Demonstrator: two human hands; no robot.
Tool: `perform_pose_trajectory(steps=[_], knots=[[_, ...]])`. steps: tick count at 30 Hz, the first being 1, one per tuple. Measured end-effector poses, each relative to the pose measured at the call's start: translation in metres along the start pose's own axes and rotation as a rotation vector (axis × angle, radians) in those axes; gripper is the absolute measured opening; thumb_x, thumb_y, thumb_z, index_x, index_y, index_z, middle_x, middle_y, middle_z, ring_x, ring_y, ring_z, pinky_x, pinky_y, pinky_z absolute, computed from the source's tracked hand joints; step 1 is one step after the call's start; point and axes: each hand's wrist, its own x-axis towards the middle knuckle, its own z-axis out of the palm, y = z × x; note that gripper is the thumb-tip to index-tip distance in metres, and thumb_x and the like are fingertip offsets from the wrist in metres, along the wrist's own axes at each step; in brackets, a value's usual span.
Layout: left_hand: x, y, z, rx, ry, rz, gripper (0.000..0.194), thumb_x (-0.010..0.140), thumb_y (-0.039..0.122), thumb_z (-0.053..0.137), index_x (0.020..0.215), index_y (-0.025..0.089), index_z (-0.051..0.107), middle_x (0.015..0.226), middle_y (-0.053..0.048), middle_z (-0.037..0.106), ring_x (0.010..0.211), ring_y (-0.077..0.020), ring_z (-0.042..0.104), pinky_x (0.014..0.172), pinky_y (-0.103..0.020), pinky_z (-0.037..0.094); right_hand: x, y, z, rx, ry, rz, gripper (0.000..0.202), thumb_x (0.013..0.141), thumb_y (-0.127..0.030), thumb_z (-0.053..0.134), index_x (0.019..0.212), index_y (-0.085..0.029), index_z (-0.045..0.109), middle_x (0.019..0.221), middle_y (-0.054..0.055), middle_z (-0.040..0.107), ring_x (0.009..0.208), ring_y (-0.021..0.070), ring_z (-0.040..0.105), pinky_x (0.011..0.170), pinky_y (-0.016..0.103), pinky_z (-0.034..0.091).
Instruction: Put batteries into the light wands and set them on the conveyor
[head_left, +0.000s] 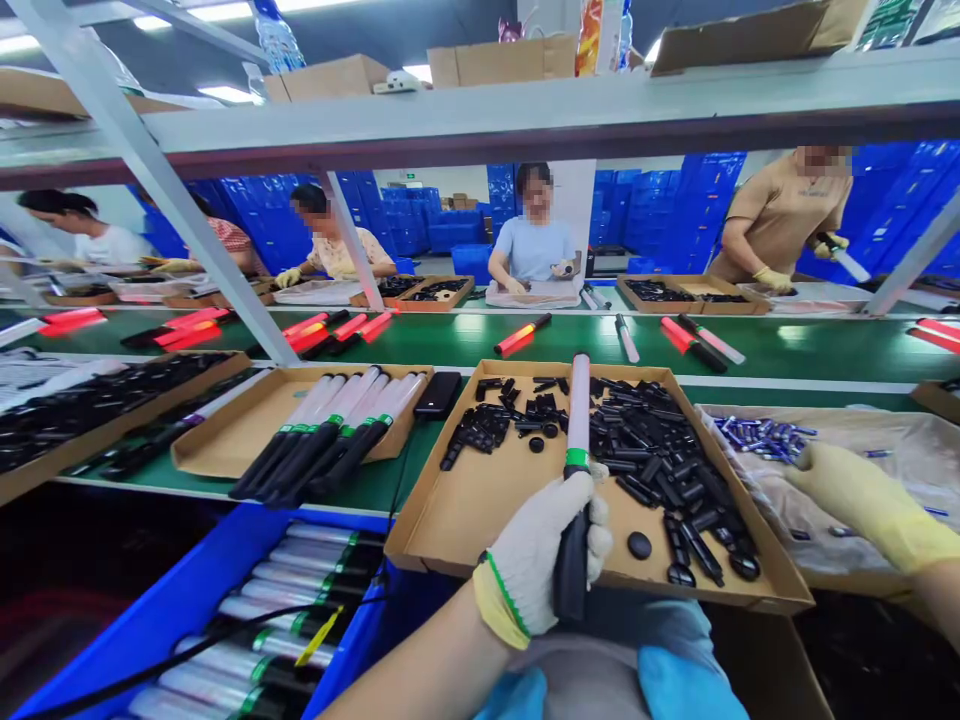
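My left hand (551,545), in a white knit glove with a yellow cuff, wraps round the black handle of a light baton (578,420). The baton stands nearly upright, with a green band and a translucent pinkish tube. Behind it lies a cardboard tray (480,510) of black plastic parts (652,440) and round caps (639,545). To the right, my right hand (862,500), in a pale yellow glove, reaches into a plastic-lined tray with small purple-blue batteries (757,438). Its fingers are pressed together near the batteries; what they hold, if anything, is hidden.
More batons (337,420) lean in a cardboard tray at left, and several lie in a blue bin (352,650) below. A green conveyor (450,340) carries batons, some glowing red. Co-workers sit or stand across it. A metal post (172,200) and a shelf (480,125) frame the bench.
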Motion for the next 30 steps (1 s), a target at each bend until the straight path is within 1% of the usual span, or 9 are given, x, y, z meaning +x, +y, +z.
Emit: perform_pose_trajectory(steps=[3,5,8,10,13,15,21,25,30], knots=[[-0.003,-0.003,0.008,0.031,-0.001,0.017,0.041,0.089,0.033,0.066,0.127,0.019,0.057,0.080,0.000,0.058,0.062,-0.0079,0.062,0.045,-0.011,0.042,-0.045,-0.042,-0.007,0.168,-0.178,-0.119,0.015,0.085,-0.036,0.059,0.079,-0.023,0.062,0.065,0.002,0.065,0.057,0.0188,0.061,0.053,0.030,0.047],[-0.002,-0.007,0.010,0.046,-0.003,0.028,0.039,0.091,0.032,0.062,0.127,0.017,0.055,0.078,-0.001,0.059,0.063,-0.0090,0.063,0.047,-0.012,0.043,-0.082,-0.079,-0.008,0.399,-0.263,-0.214,0.022,0.088,-0.044,0.056,0.091,-0.024,0.064,0.075,0.001,0.068,0.063,0.0173,0.063,0.056,0.027,0.051],[0.001,-0.012,0.008,0.109,-0.071,0.092,0.037,0.092,0.035,0.061,0.123,0.015,0.054,0.076,-0.003,0.062,0.061,-0.0132,0.064,0.053,-0.020,0.051,-0.129,-0.125,-0.004,0.573,-0.244,-0.292,0.026,0.093,-0.043,0.054,0.109,-0.027,0.066,0.094,0.001,0.072,0.076,0.0160,0.068,0.067,0.025,0.056],[0.002,-0.013,0.005,0.117,-0.134,0.152,0.034,0.092,0.032,0.061,0.121,0.015,0.054,0.080,-0.006,0.066,0.065,-0.0167,0.067,0.061,-0.028,0.056,-0.149,-0.140,0.001,0.592,-0.172,-0.343,0.024,0.094,-0.039,0.056,0.113,-0.029,0.066,0.102,0.000,0.072,0.082,0.0155,0.069,0.073,0.024,0.057],[0.000,-0.012,0.003,0.046,-0.172,0.195,0.028,0.093,0.025,0.058,0.120,0.016,0.056,0.099,-0.012,0.069,0.089,-0.0232,0.070,0.081,-0.039,0.056,-0.162,-0.143,0.008,0.568,-0.062,-0.417,0.020,0.094,-0.035,0.058,0.112,-0.029,0.066,0.103,0.000,0.072,0.090,0.0173,0.069,0.076,0.026,0.057],[-0.003,-0.012,0.005,-0.010,-0.157,0.198,0.026,0.094,0.026,0.057,0.118,0.016,0.057,0.105,-0.013,0.069,0.096,-0.0255,0.069,0.087,-0.043,0.054,-0.165,-0.141,0.010,0.542,-0.020,-0.489,0.017,0.095,-0.032,0.057,0.109,-0.028,0.065,0.102,0.001,0.072,0.092,0.0179,0.069,0.076,0.026,0.056],[-0.006,-0.021,0.015,-0.156,-0.114,0.160,0.021,0.095,0.032,0.056,0.108,0.018,0.064,0.094,-0.007,0.070,0.080,-0.0174,0.067,0.082,-0.037,0.055,-0.162,-0.155,0.012,0.468,0.052,-0.663,0.008,0.097,-0.024,0.054,0.100,-0.024,0.061,0.087,0.002,0.069,0.079,0.0165,0.067,0.069,0.026,0.054],[-0.005,-0.027,0.013,-0.132,-0.010,0.202,0.023,0.091,0.039,0.063,0.101,0.019,0.067,0.088,-0.005,0.071,0.081,-0.0193,0.070,0.083,-0.037,0.057,-0.161,-0.166,0.016,0.496,0.068,-0.652,0.007,0.096,-0.022,0.054,0.097,-0.022,0.060,0.089,0.003,0.068,0.080,0.0169,0.066,0.072,0.028,0.054],[0.000,-0.028,0.007,-0.112,0.174,0.237,0.031,0.087,0.044,0.066,0.097,0.014,0.069,0.084,-0.008,0.072,0.081,-0.0212,0.072,0.081,-0.036,0.059,-0.168,-0.172,0.022,0.570,-0.045,-0.602,0.016,0.099,-0.026,0.050,0.105,-0.022,0.065,0.084,0.002,0.066,0.078,0.0166,0.064,0.070,0.027,0.053]])
